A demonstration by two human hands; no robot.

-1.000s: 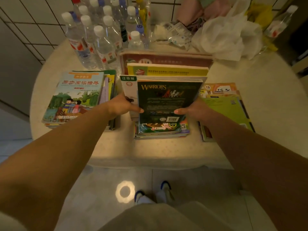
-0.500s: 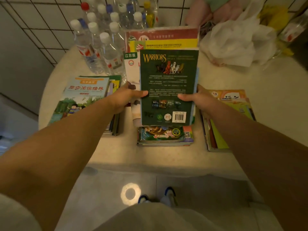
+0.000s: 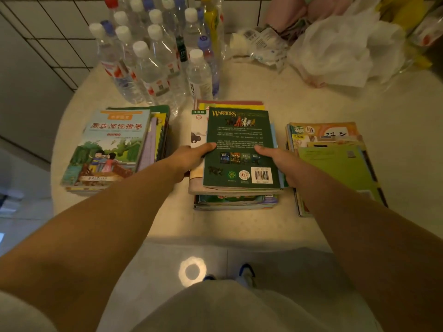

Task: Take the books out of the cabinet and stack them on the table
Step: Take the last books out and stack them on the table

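Head view: both hands (image 3: 189,159) (image 3: 275,159) grip green book (image 3: 239,140).

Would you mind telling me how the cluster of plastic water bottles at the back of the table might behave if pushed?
The water bottles are tall and narrow, so they would probably tip rather than slide. They stand packed together, so one falling may knock its neighbours. Their clear, smooth plastic looks somewhat slippery.

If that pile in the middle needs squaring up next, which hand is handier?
Probably the left. The left hand grips the side where a wider white book juts out beside the green Warriors book. The right hand holds the tidier edge.
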